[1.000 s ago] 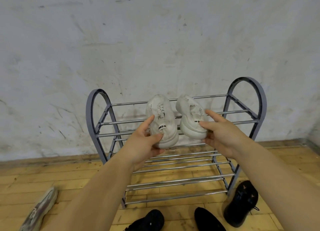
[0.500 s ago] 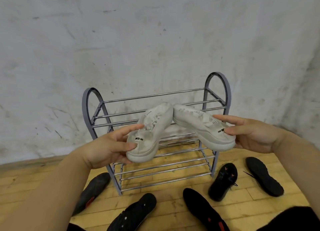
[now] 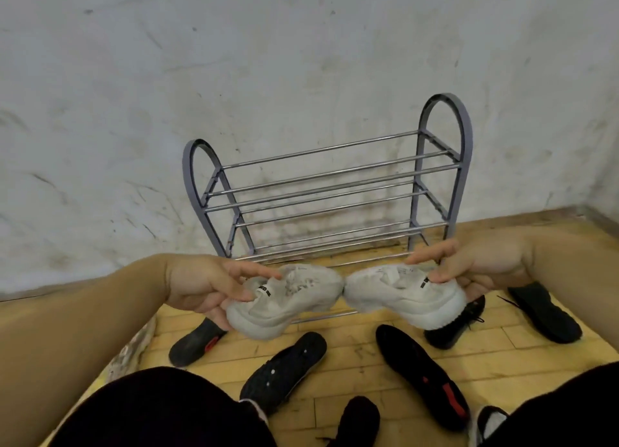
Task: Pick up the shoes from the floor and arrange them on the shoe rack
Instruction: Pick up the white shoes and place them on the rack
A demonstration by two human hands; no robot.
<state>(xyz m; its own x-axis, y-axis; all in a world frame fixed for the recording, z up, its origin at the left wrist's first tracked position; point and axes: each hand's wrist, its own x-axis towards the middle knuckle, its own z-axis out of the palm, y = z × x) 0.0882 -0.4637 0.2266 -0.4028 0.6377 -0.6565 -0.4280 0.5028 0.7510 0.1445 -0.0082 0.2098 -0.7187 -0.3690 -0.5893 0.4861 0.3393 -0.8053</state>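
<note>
Left grip (image 3: 204, 286) and right grip (image 3: 475, 265) are each clasping one of the white shoes (image 3: 284, 299) by the heel, toes touching, before the rack (image 3: 466, 152); turning toes wallward should be seating them flat.

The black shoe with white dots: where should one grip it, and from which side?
I would grip the black shoe with white dots across its middle, from above: it lies slanted with bare floor along both long sides. First free a hand: the left hand holds one white shoe, the right hand the other.
</note>
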